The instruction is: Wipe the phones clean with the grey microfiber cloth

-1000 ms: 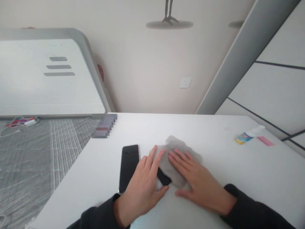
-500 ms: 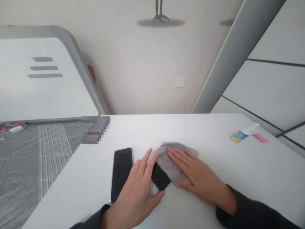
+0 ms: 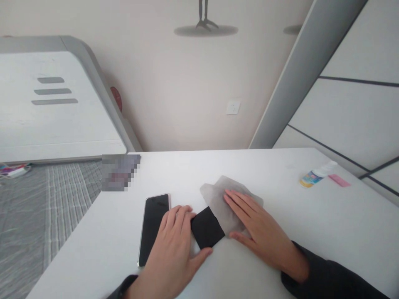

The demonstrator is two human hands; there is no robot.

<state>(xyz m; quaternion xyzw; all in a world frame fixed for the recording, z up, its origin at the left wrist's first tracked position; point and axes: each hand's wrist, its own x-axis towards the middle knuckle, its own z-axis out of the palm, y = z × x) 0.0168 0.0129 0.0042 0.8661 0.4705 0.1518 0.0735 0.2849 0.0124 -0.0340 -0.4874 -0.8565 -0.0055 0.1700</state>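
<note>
Spreading its fingers (image 3: pixel 238 205) flat and open, a right hand (image 3: pixel 262 232) presses on a grey cloth (image 3: pixel 212 193) lying on a white table (image 3: pixel 274 174), while the bent fingers (image 3: pixel 181 218) of the left hand (image 3: pixel 168 249) touch the left side of a black square piece (image 3: pixel 206 227), the thumb (image 3: pixel 202 255) just below its lower corner; whether that hand grips the piece cannot be told. The piece sits tilted between the hands, nearer the left one, its sides about equal so that no long axis shows, and its right edge meets the cloth. Just left of those fingers, a black smartphone (image 3: pixel 152 226) lies with its long axis toward the table's far edge. Near the far right corner lie a small bottle (image 3: pixel 311 179) and a pink strip (image 3: pixel 339 180).
</note>
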